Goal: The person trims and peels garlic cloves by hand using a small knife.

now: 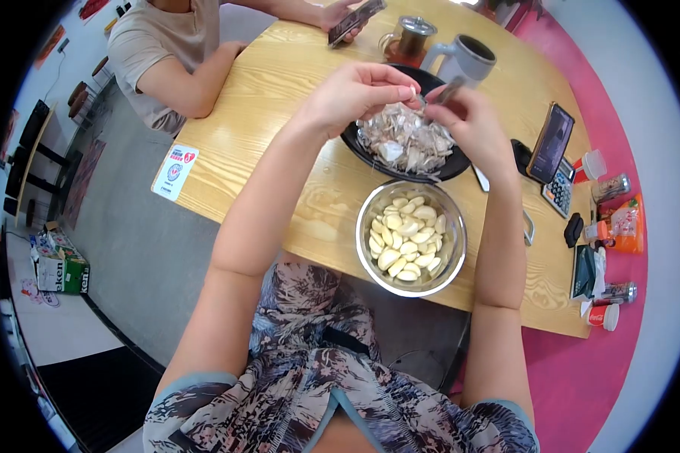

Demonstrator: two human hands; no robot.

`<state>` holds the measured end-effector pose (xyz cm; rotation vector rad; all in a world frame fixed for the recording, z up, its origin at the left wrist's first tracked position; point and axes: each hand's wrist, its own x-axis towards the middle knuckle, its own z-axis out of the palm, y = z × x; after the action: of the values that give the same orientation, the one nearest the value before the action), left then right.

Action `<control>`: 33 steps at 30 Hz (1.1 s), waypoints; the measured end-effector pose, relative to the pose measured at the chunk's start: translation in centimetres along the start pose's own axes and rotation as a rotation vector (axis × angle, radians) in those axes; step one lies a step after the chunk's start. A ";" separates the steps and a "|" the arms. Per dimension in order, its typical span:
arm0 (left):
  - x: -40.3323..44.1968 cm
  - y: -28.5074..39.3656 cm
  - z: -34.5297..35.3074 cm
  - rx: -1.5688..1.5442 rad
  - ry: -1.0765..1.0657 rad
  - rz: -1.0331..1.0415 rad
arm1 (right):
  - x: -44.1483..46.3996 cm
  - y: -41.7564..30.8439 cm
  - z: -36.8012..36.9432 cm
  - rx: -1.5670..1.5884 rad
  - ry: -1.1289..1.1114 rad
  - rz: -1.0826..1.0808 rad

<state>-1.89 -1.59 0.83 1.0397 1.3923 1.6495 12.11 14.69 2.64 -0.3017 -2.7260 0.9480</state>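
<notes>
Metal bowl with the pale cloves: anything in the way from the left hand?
Nothing visible blocks it. The left hand is over the black bowl of skins; only that bowl's near rim and the metal bowl's own rim lie along the way, and the metal bowl is uncovered.

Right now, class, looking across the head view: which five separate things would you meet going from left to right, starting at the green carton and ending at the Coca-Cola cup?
Green carton, white printed label, steel bowl of peeled garlic cloves, propped smartphone, Coca-Cola cup.
</notes>
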 end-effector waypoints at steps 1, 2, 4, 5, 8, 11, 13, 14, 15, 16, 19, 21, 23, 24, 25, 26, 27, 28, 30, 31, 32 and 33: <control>-0.1 0.0 0.5 -0.077 0.050 -0.019 | -0.1 -0.5 -0.2 0.210 0.162 -0.081; -0.1 0.1 0.4 -0.081 0.054 -0.005 | -0.3 -1.0 -0.2 0.424 0.318 -0.163; -0.4 0.1 0.2 -0.306 0.061 -0.050 | -0.8 -2.5 -0.3 0.505 0.362 -0.186; -0.5 0.1 0.4 -0.352 0.081 -0.044 | -0.9 -2.8 -0.1 0.569 0.372 -0.262; -0.7 -0.5 0.0 -0.514 0.023 -0.021 | -0.8 -3.0 0.7 0.619 0.375 -0.379; -0.9 -1.1 -0.2 -0.622 -0.049 -0.037 | -0.8 -3.1 1.3 0.525 0.416 -0.462; -0.9 -1.2 -0.2 -0.645 -0.070 -0.012 | -1.0 -3.5 1.6 0.515 0.427 -0.470; -0.9 -1.1 -0.2 -0.658 -0.094 0.008 | -1.0 -3.6 1.7 0.512 0.449 -0.479; -1.0 -1.0 -0.2 -0.662 -0.091 0.014 | -1.0 -3.6 1.7 0.508 0.442 -0.481; -1.1 -0.9 -0.2 -0.660 -0.078 0.002 | -1.1 -3.6 1.8 0.480 0.457 -0.493; -1.1 -1.2 -0.2 -0.666 -0.066 -0.008 | -1.1 -3.9 2.0 0.443 0.480 -0.505; -1.1 -1.3 -0.3 -0.673 -0.065 -0.008 | -1.1 -3.9 2.1 0.436 0.488 -0.504; -1.2 -1.3 -0.2 -0.678 -0.073 -0.023 | -1.1 -3.8 2.1 0.431 0.506 -0.513; -1.2 -1.3 -0.2 -0.678 -0.072 -0.024 | -1.1 -3.9 2.2 0.431 0.506 -0.512; -1.3 -1.3 -0.2 -0.701 -0.086 -0.016 | -1.1 -3.9 2.2 0.440 0.510 -0.513; -1.3 -1.3 -0.2 -0.723 -0.100 -0.009 | -1.1 -3.9 2.2 0.449 0.514 -0.514; -1.2 -1.4 -0.2 -0.724 -0.101 -0.010 | -1.1 -4.0 2.2 0.449 0.515 -0.512; -1.2 -1.4 -0.1 -0.726 -0.092 -0.017 | -1.1 -4.0 2.2 0.453 0.511 -0.517; -1.2 -1.4 0.0 -0.729 -0.085 -0.025 | -1.1 -3.9 2.1 0.457 0.508 -0.520; -1.2 -1.4 0.1 -0.716 -0.081 -0.022 | -1.1 -3.8 2.0 0.452 0.498 -0.516; -1.2 -1.4 0.1 -0.703 -0.078 -0.020 | -1.2 -3.7 2.0 0.446 0.490 -0.511; -1.2 -1.5 0.0 -0.703 -0.080 -0.022 | -1.2 -3.7 2.0 0.446 0.492 -0.509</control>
<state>-1.31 -2.47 -0.78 0.6576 0.6680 1.8499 12.25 10.37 3.31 0.2106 -1.9396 1.1058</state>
